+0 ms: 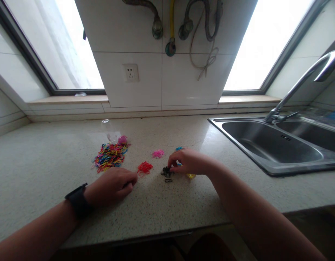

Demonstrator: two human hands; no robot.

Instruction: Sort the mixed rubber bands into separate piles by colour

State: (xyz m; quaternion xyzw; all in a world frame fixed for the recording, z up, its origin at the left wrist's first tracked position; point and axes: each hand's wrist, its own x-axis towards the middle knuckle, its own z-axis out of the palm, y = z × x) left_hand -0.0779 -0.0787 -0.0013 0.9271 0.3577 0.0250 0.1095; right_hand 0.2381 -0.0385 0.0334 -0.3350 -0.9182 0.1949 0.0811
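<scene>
My right hand (187, 161) reaches down to a small pile of black rubber bands (165, 172), its thumb and fingers pinched at the pile's right edge on a black band. One loose black band (168, 180) lies just in front. Blue bands (178, 148) and yellow bands (191, 176) show partly from behind this hand. My left hand (115, 183) rests on the counter with curled fingers, beside a pile of red rubber bands (145, 167); whatever its fingers may hold is hidden. Pink bands (158, 154) lie farther back. A large mixed-colour heap of bands (111, 155) is beyond my left hand.
A clear plastic container (109, 130) lies behind the mixed heap on the speckled counter (145, 214). To the right is a steel double sink (246, 159) with a tap (298, 81). The tiled wall carries a socket (131, 73) and pipes.
</scene>
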